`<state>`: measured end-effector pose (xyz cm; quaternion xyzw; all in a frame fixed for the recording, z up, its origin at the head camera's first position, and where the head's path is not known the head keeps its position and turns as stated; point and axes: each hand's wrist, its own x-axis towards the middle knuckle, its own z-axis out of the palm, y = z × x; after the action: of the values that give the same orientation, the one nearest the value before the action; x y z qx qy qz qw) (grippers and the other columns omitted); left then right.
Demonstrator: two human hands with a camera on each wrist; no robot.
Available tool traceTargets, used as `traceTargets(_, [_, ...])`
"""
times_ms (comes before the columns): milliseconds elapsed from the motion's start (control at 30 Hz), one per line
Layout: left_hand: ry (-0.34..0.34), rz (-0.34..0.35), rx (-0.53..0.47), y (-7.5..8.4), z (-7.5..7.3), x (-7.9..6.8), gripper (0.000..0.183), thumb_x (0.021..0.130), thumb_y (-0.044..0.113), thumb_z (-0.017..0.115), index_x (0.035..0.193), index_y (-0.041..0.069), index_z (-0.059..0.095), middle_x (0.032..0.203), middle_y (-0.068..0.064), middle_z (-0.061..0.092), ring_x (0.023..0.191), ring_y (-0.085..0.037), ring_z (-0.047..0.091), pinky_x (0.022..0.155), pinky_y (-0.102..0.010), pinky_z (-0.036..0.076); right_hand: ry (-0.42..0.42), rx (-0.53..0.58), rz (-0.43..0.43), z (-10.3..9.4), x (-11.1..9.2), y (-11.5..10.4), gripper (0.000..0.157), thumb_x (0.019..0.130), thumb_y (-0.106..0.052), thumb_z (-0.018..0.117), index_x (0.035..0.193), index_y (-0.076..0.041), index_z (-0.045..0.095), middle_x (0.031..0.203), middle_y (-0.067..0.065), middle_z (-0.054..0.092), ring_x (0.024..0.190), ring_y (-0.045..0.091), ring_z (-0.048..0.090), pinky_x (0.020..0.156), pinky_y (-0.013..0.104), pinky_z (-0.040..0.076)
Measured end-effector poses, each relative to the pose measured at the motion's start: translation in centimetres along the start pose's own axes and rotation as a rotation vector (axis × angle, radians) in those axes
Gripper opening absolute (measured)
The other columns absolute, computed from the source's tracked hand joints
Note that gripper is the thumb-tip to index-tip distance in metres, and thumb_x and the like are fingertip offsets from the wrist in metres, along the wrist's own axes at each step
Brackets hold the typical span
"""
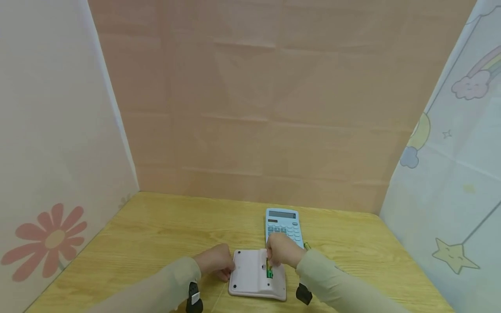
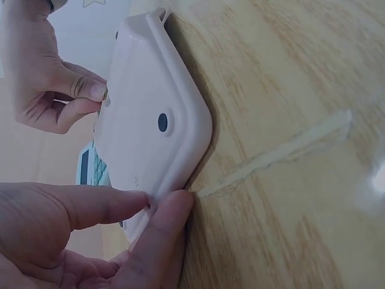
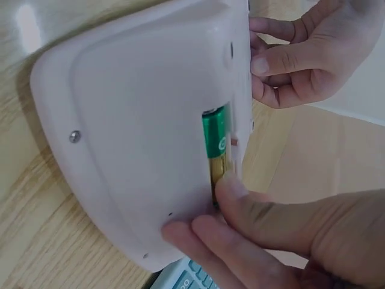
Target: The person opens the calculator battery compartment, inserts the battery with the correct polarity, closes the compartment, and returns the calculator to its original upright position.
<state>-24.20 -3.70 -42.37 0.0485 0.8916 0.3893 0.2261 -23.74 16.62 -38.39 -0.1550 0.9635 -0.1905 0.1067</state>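
A pale pink calculator [image 1: 246, 274] lies face down on the table, its back showing feet, screws and an uncovered battery slot. My left hand [image 1: 217, 261] pinches its left edge between thumb and fingers, clearly seen in the left wrist view. A green and gold battery [image 3: 215, 132] lies in the slot. My right hand [image 1: 283, 250] has its thumb [image 3: 237, 201] on the gold end of that battery, with the other fingers bent against the calculator's back. The gold end is partly hidden by the thumb.
A light blue calculator [image 1: 282, 221] lies face up just behind, partly covered by my right hand. Another green battery [image 1: 307, 246] shows beside it, near the right sleeve. The wood-grain table [image 1: 176, 226] is bounded by a tan backdrop [image 1: 254, 108] and side panels.
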Motion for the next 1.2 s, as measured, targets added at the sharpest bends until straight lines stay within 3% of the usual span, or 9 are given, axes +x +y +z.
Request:
traceTargets(333, [0.0,-0.029,0.041,0.1,0.1,0.3,0.017,0.082,-0.002,0.067,0.066,0.001,0.06,0.058,-0.005,0.059,0.047,-0.01,0.055,0.046,-0.019,0.053,0.012,-0.115,0.014,0.2,0.2,-0.6,0.033,0.069,0.008,0.08,0.057,-0.009,0.055,0.057,-0.003,0.053,0.055,0.01,0.049,0.047,0.02,0.047])
traceTargets(567, [-0.011,-0.038,0.049,0.2,0.0,0.5,0.018,0.082,-0.003,0.067,0.066,0.001,0.061,0.056,-0.006,0.06,0.046,-0.01,0.057,0.047,-0.019,0.054,-0.056,-0.205,0.136,-0.1,1.6,-0.9,0.023,0.07,0.006,0.08,0.069,-0.005,0.06,0.063,0.001,0.058,0.056,0.012,0.051,0.053,0.022,0.049])
traceTargets(833, [-0.002,-0.027,0.042,0.1,0.1,0.3,0.016,0.082,-0.002,0.068,0.067,0.0,0.061,0.058,-0.006,0.06,0.047,-0.01,0.056,0.047,-0.019,0.055,-0.094,-0.042,0.22,-0.3,2.3,-0.4,0.028,0.069,0.002,0.084,0.08,0.001,0.059,0.068,0.012,0.064,0.051,0.017,0.066,0.063,0.028,0.059])
traceTargets(1000, [0.001,-0.03,0.052,0.2,0.0,0.3,0.016,0.082,-0.001,0.068,0.067,0.001,0.061,0.058,-0.005,0.059,0.048,-0.01,0.055,0.048,-0.018,0.054,-0.089,-0.002,0.189,-0.3,2.2,-0.3,0.026,0.071,0.006,0.081,0.085,0.002,0.06,0.074,0.013,0.064,0.05,0.018,0.066,0.057,0.029,0.059])
traceTargets(1200, [-0.004,-0.043,0.043,0.1,0.0,0.3,0.015,0.082,-0.001,0.068,0.068,0.001,0.062,0.059,-0.005,0.06,0.048,-0.01,0.055,0.046,-0.017,0.052,-0.096,-0.01,0.173,-0.1,2.4,-0.8,0.019,0.077,0.007,0.075,0.076,-0.002,0.058,0.074,0.014,0.064,0.049,0.018,0.065,0.056,0.028,0.058])
